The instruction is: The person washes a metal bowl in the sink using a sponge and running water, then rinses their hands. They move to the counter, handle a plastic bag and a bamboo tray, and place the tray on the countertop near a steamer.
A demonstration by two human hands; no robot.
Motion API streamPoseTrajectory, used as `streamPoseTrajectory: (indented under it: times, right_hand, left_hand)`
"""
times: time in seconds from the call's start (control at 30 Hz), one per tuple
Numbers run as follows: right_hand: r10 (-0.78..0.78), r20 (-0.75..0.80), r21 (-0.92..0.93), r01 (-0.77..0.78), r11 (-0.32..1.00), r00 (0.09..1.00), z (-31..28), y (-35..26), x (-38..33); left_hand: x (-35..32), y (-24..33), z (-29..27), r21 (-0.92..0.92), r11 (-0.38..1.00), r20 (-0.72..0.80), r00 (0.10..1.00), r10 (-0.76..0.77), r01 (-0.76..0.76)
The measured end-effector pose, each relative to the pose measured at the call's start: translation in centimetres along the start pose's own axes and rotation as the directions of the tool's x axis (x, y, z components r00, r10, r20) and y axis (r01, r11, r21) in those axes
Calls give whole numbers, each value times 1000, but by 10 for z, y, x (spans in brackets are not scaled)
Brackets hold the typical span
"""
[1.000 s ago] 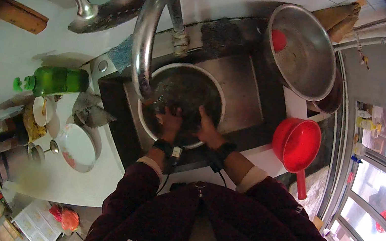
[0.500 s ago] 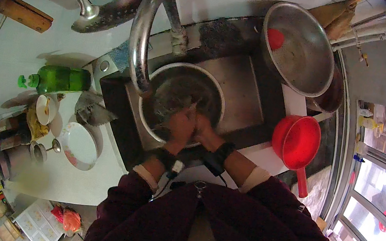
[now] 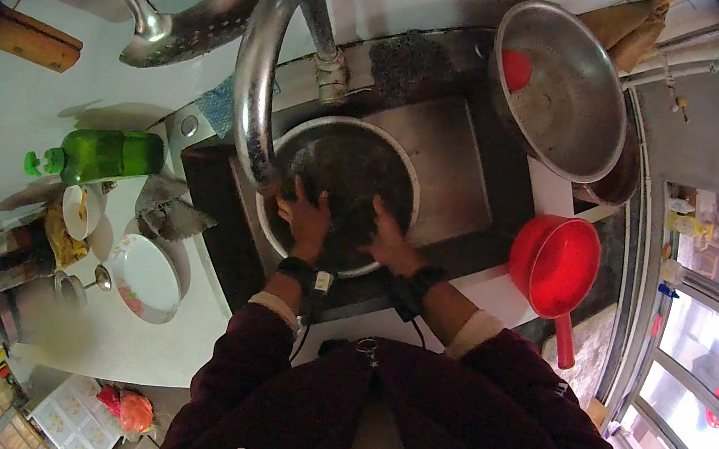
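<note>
A round metal basin stands in the sink, its inside dark; what lies in it I cannot make out. Over the basin's left part, my left hand has its fingers spread, and they look bare. Across from it, my right hand is held above the near right part, thumb and fingers apart, also with nothing visible in it. Whether the fingertips touch the contents is unclear. The curved metal tap arches over the basin's left edge, its spout close to my left hand.
A large metal bowl with a red object inside tilts at the sink's back right. A red dipper rests at the right edge. Left stand a green bottle, a grey cloth and an oval plate.
My hands were together in the middle of the basin. Now they have parted, left and right, with the fingers spread.
</note>
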State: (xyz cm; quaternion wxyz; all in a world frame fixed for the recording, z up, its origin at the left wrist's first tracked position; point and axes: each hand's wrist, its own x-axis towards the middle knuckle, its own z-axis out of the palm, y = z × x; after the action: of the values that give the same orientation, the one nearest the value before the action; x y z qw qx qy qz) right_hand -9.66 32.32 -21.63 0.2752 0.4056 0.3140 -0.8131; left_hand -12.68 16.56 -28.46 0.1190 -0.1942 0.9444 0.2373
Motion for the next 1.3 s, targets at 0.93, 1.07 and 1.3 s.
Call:
streamPoseTrajectory:
  times: [0.93, 1.07, 1.3]
  right_hand:
    - [-743, 622, -346, 938, 24, 248, 51, -1, -64]
    - [-274, 544, 280, 136, 950, 793, 78, 2, -89]
    - [-350, 573, 187, 298, 936, 741, 99, 16, -119]
  left_hand:
    - [-96, 99, -141, -454, 730, -109, 845, 524, -511]
    - [-93, 94, -149, -587, 537, -305, 780, 547, -606]
    - [-100, 74, -165, -248, 557, -231, 607, 760, -793]
